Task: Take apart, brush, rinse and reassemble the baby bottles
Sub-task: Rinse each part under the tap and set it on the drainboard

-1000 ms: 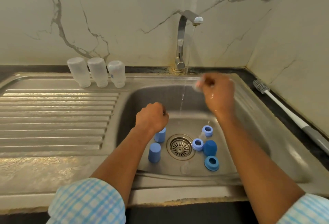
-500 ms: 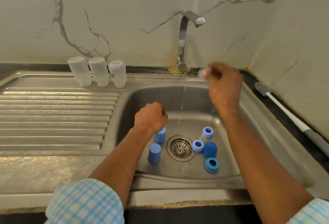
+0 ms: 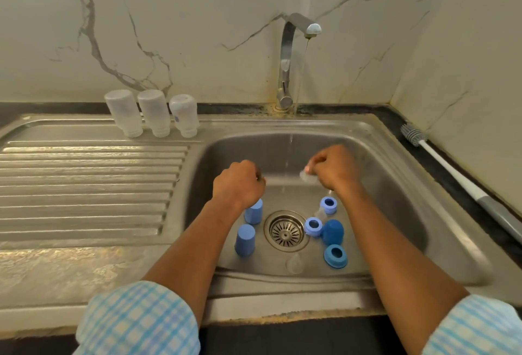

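Steel sink (image 3: 395,162), ribbed drainboard (image 3: 84,179) on its left, round drain strainer (image 3: 285,231) mid-basin. Chrome tap (image 3: 288,58) at the back rim, thin water stream (image 3: 301,78) running. Behind: white veined marble wall (image 3: 169,15), with a dark tabletop (image 3: 56,108) strip along its foot.

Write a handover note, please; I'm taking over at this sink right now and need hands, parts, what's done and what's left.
Left hand: curled in a fist over the steel sink basin; any contents hidden.
Right hand: pinches a clear silicone teat beside the stream from the running chrome tap.
Parts: three clear plastic bottle bodies stand inverted on the drainboard; blue plastic caps and blue screw rings lie around the drain, with another clear teat. White-handled bottle brush lies right of the basin.
Done: bottles apart.
Left: rinse remaining parts, reassemble.
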### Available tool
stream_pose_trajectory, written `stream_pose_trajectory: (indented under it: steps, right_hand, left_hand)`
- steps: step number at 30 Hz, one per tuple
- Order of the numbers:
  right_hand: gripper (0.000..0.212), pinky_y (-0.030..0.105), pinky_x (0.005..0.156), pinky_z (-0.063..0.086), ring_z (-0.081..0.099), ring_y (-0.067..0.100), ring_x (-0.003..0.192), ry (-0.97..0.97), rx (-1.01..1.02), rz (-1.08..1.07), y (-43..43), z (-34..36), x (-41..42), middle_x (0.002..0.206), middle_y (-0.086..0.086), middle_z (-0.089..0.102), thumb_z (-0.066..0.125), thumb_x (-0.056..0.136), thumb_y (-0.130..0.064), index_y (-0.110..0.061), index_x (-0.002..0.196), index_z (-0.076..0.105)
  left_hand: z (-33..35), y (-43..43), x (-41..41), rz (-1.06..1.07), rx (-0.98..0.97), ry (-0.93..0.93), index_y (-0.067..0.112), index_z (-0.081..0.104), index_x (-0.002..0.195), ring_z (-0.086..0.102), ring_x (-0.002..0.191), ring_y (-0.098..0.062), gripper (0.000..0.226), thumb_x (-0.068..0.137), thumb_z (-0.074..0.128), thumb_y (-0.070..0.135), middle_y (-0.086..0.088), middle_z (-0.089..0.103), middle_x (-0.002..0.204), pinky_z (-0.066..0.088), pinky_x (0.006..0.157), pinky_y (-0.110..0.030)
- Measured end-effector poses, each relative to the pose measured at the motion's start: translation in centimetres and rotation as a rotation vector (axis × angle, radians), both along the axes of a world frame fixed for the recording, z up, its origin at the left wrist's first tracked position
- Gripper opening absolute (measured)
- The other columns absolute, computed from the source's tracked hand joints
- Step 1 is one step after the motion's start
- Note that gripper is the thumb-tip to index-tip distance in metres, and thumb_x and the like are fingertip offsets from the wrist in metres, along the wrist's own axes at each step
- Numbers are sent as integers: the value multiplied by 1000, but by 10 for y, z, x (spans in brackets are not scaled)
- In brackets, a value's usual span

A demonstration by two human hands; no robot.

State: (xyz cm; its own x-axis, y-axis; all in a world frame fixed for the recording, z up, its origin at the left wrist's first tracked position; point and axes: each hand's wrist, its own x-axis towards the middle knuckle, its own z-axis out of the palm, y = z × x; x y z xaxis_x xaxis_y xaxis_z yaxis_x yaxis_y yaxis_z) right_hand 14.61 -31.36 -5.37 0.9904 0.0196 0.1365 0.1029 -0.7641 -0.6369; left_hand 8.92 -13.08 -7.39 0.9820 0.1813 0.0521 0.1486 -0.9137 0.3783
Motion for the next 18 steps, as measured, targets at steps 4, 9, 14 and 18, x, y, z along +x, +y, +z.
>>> stream_pose_trajectory:
  steps: [4, 9, 14, 18]
  right_hand:
    - [7, 17, 77, 45, 62, 5, 81, -519, 338, -34, 5, 27, -1, 87, -7, 70, 69, 90, -24, -18, 91, 73]
    - [5, 28, 77, 50, 63, 10, 77, -39, 14, 61, 10, 1, -4, 90, 1, 74, 72, 87, -21, -18, 89, 75]
    - [3, 25, 71, 45, 55, 5, 70, -4, -5, 151, 16, -1, -2, 85, 1, 70, 71, 88, -19, -17, 90, 72]
    - [8, 30, 76, 44, 62, 16, 82, -13, 63, 128, 29, -6, 1, 91, 3, 71, 73, 87, -18, -16, 94, 72]
  left_hand:
    - [3, 2, -1, 19, -11, -5, 18, 70, 112, 66, 86, -25, 26, 98, 54, 33, -5, 71, 102, 55, 75, -36]
    - [11, 7, -14, 45, -38, -21, 18, 71, 111, 66, 88, -26, 27, 98, 53, 35, -4, 71, 102, 55, 77, -37]
    - [17, 23, -34, 62, -29, -59, 22, 71, 111, 67, 94, -27, 28, 98, 51, 36, -3, 71, 106, 55, 80, -36]
    - [23, 53, -51, 113, 12, -112, 24, 70, 106, 65, 98, -27, 26, 98, 49, 36, -2, 70, 104, 44, 74, -31]
